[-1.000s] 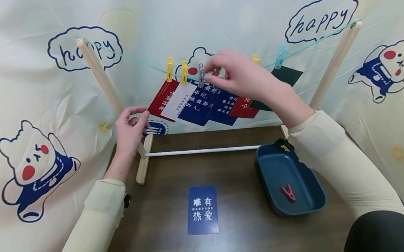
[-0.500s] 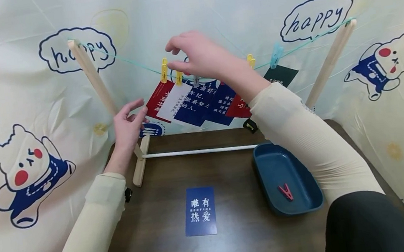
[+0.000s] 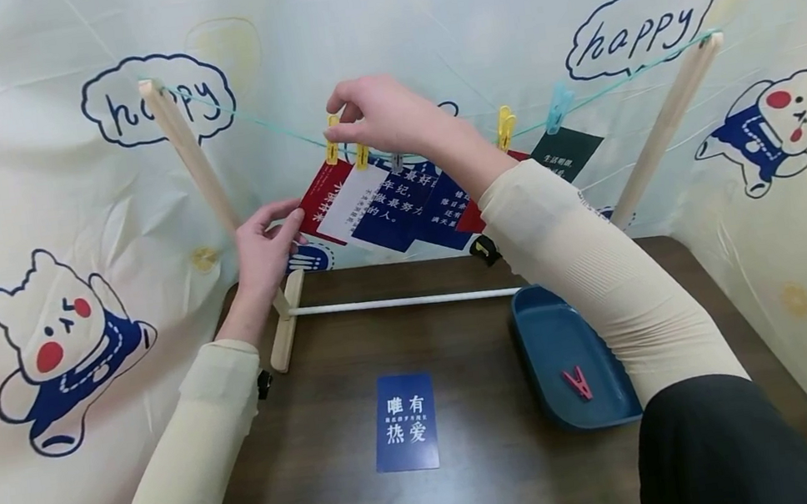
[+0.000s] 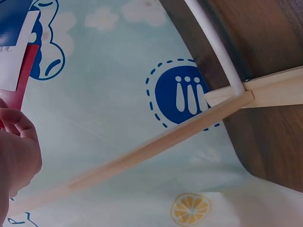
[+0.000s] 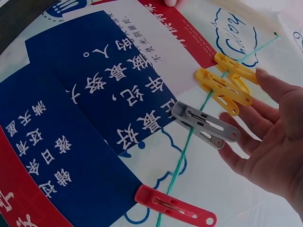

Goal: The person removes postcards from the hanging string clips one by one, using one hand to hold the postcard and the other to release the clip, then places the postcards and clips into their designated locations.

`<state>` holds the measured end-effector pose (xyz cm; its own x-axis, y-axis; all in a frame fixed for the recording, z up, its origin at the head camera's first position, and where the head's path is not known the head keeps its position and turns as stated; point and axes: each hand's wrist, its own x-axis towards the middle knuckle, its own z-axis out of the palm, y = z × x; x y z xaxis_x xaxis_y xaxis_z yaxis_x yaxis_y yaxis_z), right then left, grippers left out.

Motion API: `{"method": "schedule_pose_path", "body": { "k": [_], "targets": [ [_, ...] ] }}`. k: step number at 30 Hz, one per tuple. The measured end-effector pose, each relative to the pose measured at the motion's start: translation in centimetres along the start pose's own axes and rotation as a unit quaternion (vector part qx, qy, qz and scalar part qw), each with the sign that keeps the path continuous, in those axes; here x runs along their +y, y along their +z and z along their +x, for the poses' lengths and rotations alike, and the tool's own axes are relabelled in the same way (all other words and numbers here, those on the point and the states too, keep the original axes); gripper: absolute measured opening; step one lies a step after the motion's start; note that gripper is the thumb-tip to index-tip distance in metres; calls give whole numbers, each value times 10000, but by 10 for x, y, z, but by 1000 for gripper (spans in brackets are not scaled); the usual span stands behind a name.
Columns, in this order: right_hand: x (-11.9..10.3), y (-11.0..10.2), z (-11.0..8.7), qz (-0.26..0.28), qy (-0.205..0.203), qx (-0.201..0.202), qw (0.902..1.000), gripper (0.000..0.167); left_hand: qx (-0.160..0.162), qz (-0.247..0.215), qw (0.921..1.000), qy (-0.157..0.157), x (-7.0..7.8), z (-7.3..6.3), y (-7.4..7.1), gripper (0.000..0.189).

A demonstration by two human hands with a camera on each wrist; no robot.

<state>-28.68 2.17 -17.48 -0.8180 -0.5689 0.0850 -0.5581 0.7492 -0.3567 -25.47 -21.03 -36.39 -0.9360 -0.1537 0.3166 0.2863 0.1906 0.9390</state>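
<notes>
My left hand (image 3: pixel 263 248) pinches the lower left edge of a red card (image 3: pixel 323 203), the leftmost of a row hanging from a green line. A yellow clothespin (image 3: pixel 333 153) sits on the line at the top of this card. My right hand (image 3: pixel 390 115) pinches the handle end of that clothespin between thumb and fingers; the right wrist view shows the thumb (image 5: pixel 271 85) at its tip. Beside it, a second yellow clothespin (image 5: pixel 222 90) holds a white card (image 3: pixel 351 208), and a grey clothespin (image 5: pixel 203 124) holds a blue card (image 3: pixel 387 214).
Farther right hang a red clothespin (image 5: pixel 175 206), another yellow clothespin (image 3: pixel 505 128) and a light blue clothespin (image 3: pixel 558 108) with a dark green card (image 3: pixel 568 152). Wooden posts (image 3: pixel 187 148) carry the line. A blue card (image 3: pixel 407 449) and a blue tray (image 3: pixel 540 382) with a pink clothespin (image 3: pixel 577 384) lie on the table.
My right hand has moved left from the grey clothespin to the leftmost yellow one and taken hold of it. The left hand stays at the red card's edge.
</notes>
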Motion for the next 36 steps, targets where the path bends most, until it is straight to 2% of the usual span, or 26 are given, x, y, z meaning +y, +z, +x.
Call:
{"method": "schedule_pose_path", "body": {
  "k": [6, 16, 21, 31, 36],
  "targets": [
    [1, 0, -4, 287, -15, 126, 9995, 44, 46, 79, 9999, 58, 3, 0, 3, 34],
    [3, 2, -3, 600, -99, 137, 9981, 40, 112, 87, 9999, -57, 6, -1, -3, 30],
    [5, 5, -4, 833, -140, 291, 9960, 36, 137, 25, 9999, 92, 5, 0, -4, 31],
    [-4, 7, -4, 773, -225, 464, 9957, 31, 334, -115, 9990, 289, 5, 0, -10, 29],
    [-6, 8, -5, 647, -449, 589, 9952, 29, 381, -240, 9986, 294, 7, -2, -13, 28]
  ]
}}
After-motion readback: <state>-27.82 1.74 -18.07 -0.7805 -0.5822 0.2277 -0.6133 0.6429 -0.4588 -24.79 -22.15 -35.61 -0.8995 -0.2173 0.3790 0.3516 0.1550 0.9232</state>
